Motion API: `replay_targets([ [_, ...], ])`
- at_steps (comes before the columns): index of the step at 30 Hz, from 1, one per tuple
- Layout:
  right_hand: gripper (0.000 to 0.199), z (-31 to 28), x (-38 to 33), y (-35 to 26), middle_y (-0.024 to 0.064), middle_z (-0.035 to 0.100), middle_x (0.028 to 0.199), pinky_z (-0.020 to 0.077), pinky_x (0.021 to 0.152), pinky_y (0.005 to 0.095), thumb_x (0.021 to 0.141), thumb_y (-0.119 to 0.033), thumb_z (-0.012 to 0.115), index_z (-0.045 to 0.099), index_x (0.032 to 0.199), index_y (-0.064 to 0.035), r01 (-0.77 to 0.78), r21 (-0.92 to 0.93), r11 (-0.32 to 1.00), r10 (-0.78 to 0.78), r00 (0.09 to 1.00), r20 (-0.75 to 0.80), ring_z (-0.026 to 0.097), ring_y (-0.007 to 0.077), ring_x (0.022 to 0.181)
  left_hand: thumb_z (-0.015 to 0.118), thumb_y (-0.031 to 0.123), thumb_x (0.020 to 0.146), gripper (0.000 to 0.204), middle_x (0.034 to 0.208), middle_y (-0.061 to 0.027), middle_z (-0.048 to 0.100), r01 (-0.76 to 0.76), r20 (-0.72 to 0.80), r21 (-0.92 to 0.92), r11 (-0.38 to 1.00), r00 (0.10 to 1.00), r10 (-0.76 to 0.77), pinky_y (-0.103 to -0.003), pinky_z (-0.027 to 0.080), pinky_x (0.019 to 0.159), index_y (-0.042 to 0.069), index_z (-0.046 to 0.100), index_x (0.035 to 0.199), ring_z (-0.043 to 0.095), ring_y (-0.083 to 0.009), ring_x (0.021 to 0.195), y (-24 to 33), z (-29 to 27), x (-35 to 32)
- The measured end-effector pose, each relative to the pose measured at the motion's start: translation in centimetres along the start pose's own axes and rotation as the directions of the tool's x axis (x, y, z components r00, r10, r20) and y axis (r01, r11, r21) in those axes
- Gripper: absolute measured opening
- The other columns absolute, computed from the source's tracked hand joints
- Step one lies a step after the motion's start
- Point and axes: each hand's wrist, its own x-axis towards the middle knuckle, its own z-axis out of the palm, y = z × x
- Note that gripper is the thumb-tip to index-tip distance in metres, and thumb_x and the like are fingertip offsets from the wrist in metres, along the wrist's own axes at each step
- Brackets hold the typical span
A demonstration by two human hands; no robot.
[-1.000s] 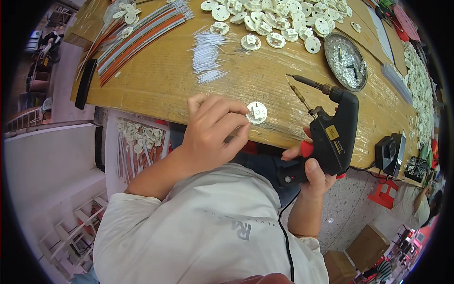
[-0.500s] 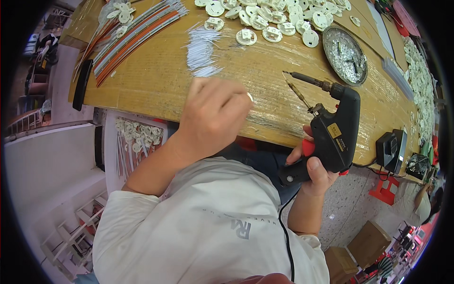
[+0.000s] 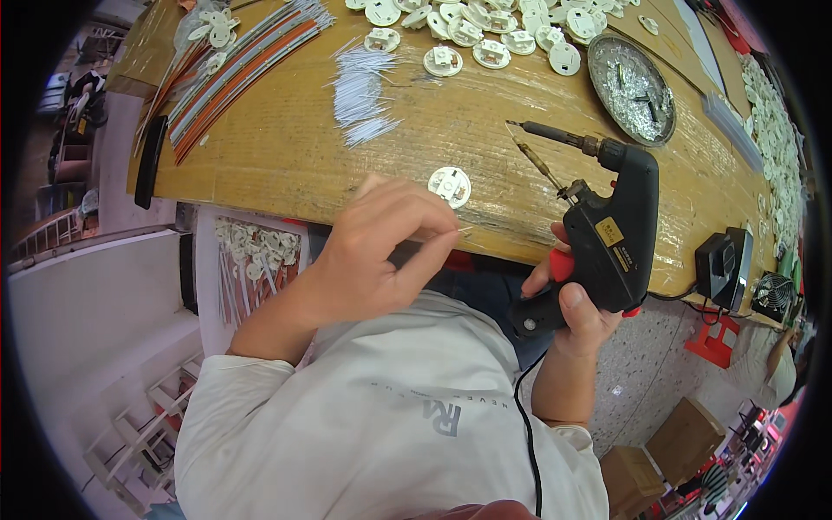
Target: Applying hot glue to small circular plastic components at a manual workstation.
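My right hand (image 3: 582,319) grips a black soldering gun (image 3: 620,230) by its handle, fingers by the red trigger. Its dark tip and brass solder feed tube point left above the table. My left hand (image 3: 373,247) is closed in a pinch at the table's front edge; a tiny pale bit shows at the fingertips, too small to name. Just beyond those fingertips a round white plastic disc (image 3: 450,187) with a raised centre lies on the table. Farther back is a pile of thin white wires (image 3: 364,97).
Many similar white discs (image 3: 492,54) crowd the far side. A round metal dish (image 3: 631,90) with silvery scraps stands back right. Orange and white strips (image 3: 234,78) lie at left near a black bar (image 3: 152,162). A black stand (image 3: 724,264) sits at the right edge.
My left hand has drawn back slightly toward me, its fingers now pinched. The white disc, mostly hidden before, is now in plain sight. The soldering gun has barely moved.
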Motion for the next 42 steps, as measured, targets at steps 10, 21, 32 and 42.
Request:
replay_targets([
  [10, 0.073, -0.3, -0.3, 0.3, 0.0312, 0.064, 0.127, 0.0595, 0.057, 0.0351, 0.081, -0.024, 0.076, 0.049, 0.137, 0.0139, -0.024, -0.001, 1.0, 0.024, 1.0, -0.015, 0.07, 0.0265, 0.066, 0.079, 0.008, 0.08, 0.018, 0.117, -0.0096, 0.07, -0.313, 0.05, 0.189, 0.931, 0.95, 0.309, -0.04, 0.043, 0.084, 0.006, 0.064, 0.091, 0.065, -0.0281, 0.094, -4.1, 0.3, 1.3],
  [21, 0.075, -0.3, -0.2, -0.1, 0.031, 0.064, 0.127, 0.0587, 0.057, 0.0339, 0.081, -0.024, 0.077, 0.048, 0.138, 0.013, -0.046, 0.004, 0.999, 0.046, 0.999, -0.001, 0.07, 0.0262, 0.067, 0.077, 0.003, 0.082, 0.013, 0.105, -0.0071, 0.07, -0.011, -0.104, 0.06, 0.998, 0.994, 0.018, -0.034, 0.039, 0.087, 0.006, 0.067, 0.088, 0.066, -0.0221, 0.09, -1.1, 0.2, 0.2],
  [32, 0.025, 0.0, 0.9, -1.7, 0.0078, 0.065, 0.064, 0.0467, 0.054, 0.0299, 0.068, -0.023, 0.074, 0.066, 0.073, 0.0008, 0.129, -0.363, 0.923, -0.091, 0.989, 0.121, 0.061, 0.024, 0.055, 0.076, 0.001, 0.08, 0.014, 0.095, -0.0034, 0.07, -0.035, -0.111, 0.117, 0.992, 0.993, 0.048, -0.032, 0.038, 0.086, 0.007, 0.068, 0.09, 0.066, -0.0192, 0.088, -3.1, 0.0, 0.7],
  [42, 0.03, -0.8, 1.3, -1.6, 0.006, 0.057, 0.058, 0.0417, 0.048, 0.0335, 0.072, -0.031, 0.071, 0.063, 0.069, -0.0024, 0.196, -0.495, 0.846, -0.055, 0.957, 0.284, 0.053, 0.0264, 0.047, 0.076, -0.002, 0.077, 0.014, 0.093, -0.003, 0.074, -0.047, -0.091, 0.074, 0.996, 0.994, 0.053, -0.032, 0.04, 0.085, 0.007, 0.07, 0.086, 0.064, -0.0181, 0.082, -3.7, -0.2, 0.8],
])
